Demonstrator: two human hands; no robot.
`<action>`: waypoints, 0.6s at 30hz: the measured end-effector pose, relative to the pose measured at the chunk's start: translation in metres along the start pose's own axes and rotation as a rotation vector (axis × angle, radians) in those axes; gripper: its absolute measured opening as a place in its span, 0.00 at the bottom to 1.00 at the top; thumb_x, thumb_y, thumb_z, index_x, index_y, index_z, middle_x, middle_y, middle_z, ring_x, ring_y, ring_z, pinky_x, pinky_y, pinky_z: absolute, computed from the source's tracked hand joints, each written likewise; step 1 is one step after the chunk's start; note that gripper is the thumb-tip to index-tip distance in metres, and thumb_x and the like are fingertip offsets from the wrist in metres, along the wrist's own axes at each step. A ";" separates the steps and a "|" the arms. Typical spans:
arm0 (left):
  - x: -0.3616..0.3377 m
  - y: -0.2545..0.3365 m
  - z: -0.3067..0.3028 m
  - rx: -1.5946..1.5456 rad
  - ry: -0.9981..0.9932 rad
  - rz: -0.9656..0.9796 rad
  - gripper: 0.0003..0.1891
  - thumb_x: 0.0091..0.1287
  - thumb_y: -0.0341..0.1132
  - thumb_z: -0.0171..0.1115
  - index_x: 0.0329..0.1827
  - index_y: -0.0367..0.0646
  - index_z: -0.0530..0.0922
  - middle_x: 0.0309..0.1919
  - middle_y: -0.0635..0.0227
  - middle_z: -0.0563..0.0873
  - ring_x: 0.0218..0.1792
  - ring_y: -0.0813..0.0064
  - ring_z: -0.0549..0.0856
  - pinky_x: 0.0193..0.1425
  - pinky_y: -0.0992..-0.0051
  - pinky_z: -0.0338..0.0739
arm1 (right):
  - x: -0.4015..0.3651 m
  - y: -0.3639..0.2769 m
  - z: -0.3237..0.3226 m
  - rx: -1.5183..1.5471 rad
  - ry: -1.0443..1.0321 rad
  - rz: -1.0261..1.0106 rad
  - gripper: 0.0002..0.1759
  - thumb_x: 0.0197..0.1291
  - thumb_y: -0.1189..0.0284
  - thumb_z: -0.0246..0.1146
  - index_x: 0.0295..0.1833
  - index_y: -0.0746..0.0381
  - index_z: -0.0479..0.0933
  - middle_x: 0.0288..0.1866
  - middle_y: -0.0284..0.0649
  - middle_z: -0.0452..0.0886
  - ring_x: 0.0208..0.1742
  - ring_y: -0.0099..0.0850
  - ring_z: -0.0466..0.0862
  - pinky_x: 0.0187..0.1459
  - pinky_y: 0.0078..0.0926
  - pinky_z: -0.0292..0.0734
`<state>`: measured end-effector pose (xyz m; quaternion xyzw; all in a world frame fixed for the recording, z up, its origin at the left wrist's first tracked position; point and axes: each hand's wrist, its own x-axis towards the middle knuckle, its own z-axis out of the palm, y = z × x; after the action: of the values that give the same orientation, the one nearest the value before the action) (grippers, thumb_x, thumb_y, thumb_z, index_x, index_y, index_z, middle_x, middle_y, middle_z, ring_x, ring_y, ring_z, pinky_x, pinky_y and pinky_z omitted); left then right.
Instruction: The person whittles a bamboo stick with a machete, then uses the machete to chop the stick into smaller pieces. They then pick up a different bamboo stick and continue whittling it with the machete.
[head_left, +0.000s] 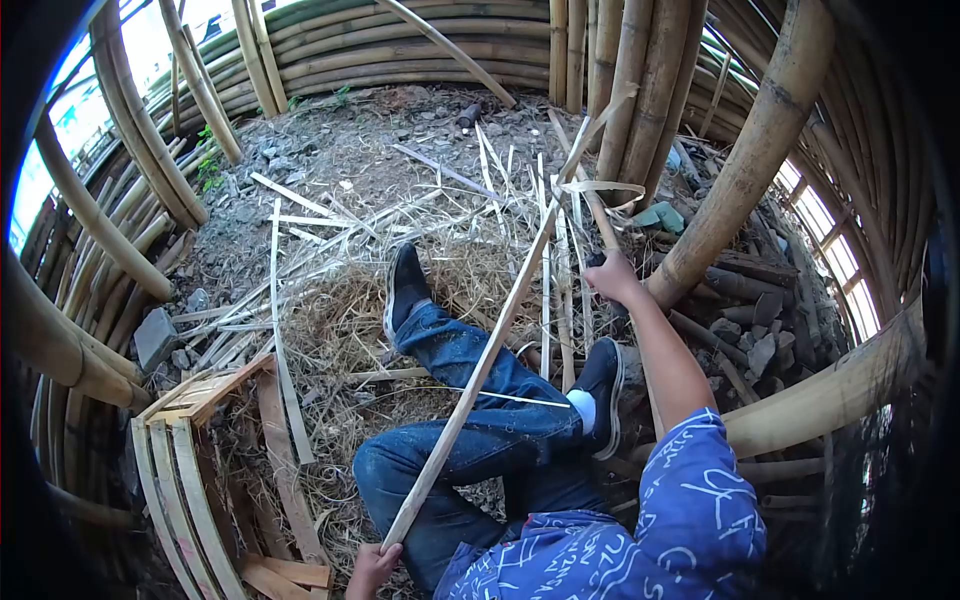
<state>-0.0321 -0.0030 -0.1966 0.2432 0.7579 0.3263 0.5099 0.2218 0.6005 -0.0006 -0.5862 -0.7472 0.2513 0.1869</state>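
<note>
A long pale split bamboo strip (492,345) slants from the bottom of the view across my legs to the upper right. My left hand (374,566) is closed round its lower end. Farther out on the right, my right hand (612,277) is closed on a dark object at the side of a bamboo piece (600,215); the object is too small to make out. A thin curled shaving (615,187) hangs near the strip's upper part. My jeans (440,450) are dusted with pale bits.
Bamboo shavings (350,290) and thin strips cover the ground ahead. A slatted wooden crate (178,490) stands at lower left. Thick bamboo poles (755,150) rise at right, beside rubble (765,350). Stacked bamboo (400,50) forms the back wall. A grey block (155,338) lies at left.
</note>
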 end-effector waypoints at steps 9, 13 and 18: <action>0.003 -0.012 0.001 0.020 0.019 0.011 0.21 0.67 0.43 0.65 0.21 0.35 0.81 0.13 0.72 0.78 0.17 0.83 0.75 0.21 0.75 0.67 | -0.047 -0.014 -0.017 -0.536 0.161 -0.338 0.12 0.46 0.65 0.65 0.34 0.61 0.82 0.30 0.50 0.84 0.36 0.48 0.86 0.41 0.45 0.81; 0.000 -0.002 0.002 -0.004 0.017 0.073 0.20 0.66 0.42 0.65 0.20 0.35 0.80 0.13 0.73 0.76 0.17 0.85 0.73 0.21 0.76 0.67 | 0.029 0.006 -0.079 -0.581 0.305 0.023 0.21 0.47 0.58 0.68 0.41 0.63 0.83 0.38 0.51 0.86 0.42 0.49 0.86 0.50 0.45 0.79; 0.004 0.013 0.000 0.034 -0.003 0.000 0.22 0.65 0.44 0.67 0.18 0.36 0.79 0.13 0.74 0.76 0.17 0.85 0.73 0.21 0.75 0.67 | 0.048 -0.001 -0.054 -0.509 0.322 -0.003 0.15 0.45 0.67 0.64 0.38 0.65 0.82 0.41 0.56 0.84 0.44 0.51 0.84 0.47 0.44 0.80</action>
<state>-0.0334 0.0087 -0.1891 0.2524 0.7623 0.3132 0.5070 0.2404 0.6548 0.0424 -0.6453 -0.7478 -0.0409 0.1506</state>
